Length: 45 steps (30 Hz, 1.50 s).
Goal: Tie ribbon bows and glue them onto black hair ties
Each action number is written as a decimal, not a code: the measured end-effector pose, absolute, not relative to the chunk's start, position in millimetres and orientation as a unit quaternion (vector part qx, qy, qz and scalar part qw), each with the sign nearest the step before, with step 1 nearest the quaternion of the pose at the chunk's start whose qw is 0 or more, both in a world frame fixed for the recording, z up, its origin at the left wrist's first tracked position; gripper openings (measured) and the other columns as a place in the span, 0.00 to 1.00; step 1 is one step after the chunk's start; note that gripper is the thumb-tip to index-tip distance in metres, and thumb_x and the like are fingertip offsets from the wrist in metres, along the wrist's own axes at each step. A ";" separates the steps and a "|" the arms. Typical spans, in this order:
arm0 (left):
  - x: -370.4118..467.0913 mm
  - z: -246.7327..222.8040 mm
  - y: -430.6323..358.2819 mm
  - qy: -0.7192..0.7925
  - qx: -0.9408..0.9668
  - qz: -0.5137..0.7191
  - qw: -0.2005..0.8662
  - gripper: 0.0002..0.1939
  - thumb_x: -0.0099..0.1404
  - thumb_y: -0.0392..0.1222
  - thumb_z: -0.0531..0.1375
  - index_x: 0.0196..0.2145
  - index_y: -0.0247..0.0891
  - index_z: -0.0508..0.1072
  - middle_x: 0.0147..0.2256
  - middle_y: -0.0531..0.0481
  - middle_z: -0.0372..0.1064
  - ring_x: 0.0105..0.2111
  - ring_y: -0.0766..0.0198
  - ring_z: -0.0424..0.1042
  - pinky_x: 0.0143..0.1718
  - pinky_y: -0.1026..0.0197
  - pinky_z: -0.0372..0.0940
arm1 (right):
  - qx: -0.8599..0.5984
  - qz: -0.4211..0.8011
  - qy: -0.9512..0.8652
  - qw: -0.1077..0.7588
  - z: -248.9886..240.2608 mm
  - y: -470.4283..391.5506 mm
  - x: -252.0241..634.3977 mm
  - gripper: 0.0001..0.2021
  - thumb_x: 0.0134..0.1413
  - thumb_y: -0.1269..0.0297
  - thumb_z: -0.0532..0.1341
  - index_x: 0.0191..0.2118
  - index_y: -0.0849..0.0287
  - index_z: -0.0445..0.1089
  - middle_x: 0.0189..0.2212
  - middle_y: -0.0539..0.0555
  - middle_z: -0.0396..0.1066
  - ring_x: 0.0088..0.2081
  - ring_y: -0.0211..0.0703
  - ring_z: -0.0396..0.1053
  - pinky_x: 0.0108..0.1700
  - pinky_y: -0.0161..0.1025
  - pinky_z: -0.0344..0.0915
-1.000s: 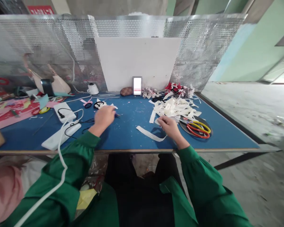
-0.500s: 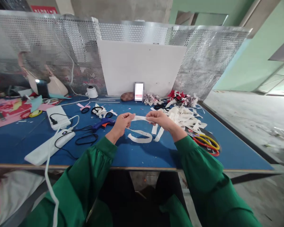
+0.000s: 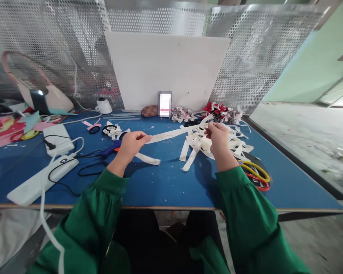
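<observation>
A white fabric strip (image 3: 171,134) is stretched in a nearly straight, slightly rising line between my hands. My left hand (image 3: 131,147) pinches it between thumb and fingers, and a loose tail hangs below that hand toward the table. At the other side my right hand (image 3: 218,140) is closed at the strip's far part, its fingertips partly hiding the hold. Under and behind the right hand spreads a heap of white strips (image 3: 237,146). Just left of my left hand lies a blue glue gun (image 3: 108,151) with an orange trigger, partly covered.
Scissors with yellow and red handles (image 3: 255,171) lie right of my right hand. A white power strip (image 3: 42,180) and cables occupy the left. Hair ties with white bows (image 3: 112,130), a lit phone (image 3: 165,104) and scrunched fabric pieces (image 3: 217,111) sit along the back.
My hands have moved apart, the left one leftward and the right one rightward. The short span of strip between them is now long and stretched. The view has also shifted.
</observation>
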State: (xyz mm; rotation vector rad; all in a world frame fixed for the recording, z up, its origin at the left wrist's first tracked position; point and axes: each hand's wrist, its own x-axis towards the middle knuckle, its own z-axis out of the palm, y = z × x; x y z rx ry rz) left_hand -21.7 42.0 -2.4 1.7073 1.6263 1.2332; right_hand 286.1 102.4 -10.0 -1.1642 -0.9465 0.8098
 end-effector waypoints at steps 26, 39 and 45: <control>14.2 -14.4 25.2 0.504 0.751 0.415 0.096 0.21 0.64 0.56 0.63 0.49 0.41 0.78 0.48 0.44 0.77 0.47 0.55 0.74 0.47 0.58 0.67 | -0.367 0.449 -0.527 0.621 12.5 65.5 262.9 0.10 0.47 0.61 0.65 0.36 0.58 0.73 0.22 0.45 0.66 0.20 0.32 0.64 0.24 0.34 0.60; 45.5 -29.3 12.6 0.424 0.691 0.496 0.312 0.22 0.62 0.38 0.62 0.55 0.37 0.68 0.39 0.47 0.74 0.41 0.60 0.74 0.45 0.59 0.68 | -0.398 0.412 -0.613 0.544 -12.1 32.5 209.2 0.11 0.57 0.54 0.62 0.37 0.58 0.68 0.19 0.44 0.68 0.21 0.36 0.70 0.28 0.36 0.66; 39.2 -21.6 15.9 0.383 0.563 0.550 0.484 0.16 0.62 0.38 0.61 0.49 0.38 0.73 0.28 0.55 0.62 0.28 0.69 0.65 0.31 0.65 0.62 | -0.412 0.388 -0.626 0.536 -10.3 30.8 211.5 0.09 0.56 0.60 0.61 0.41 0.57 0.68 0.17 0.42 0.63 0.21 0.37 0.69 0.27 0.37 0.66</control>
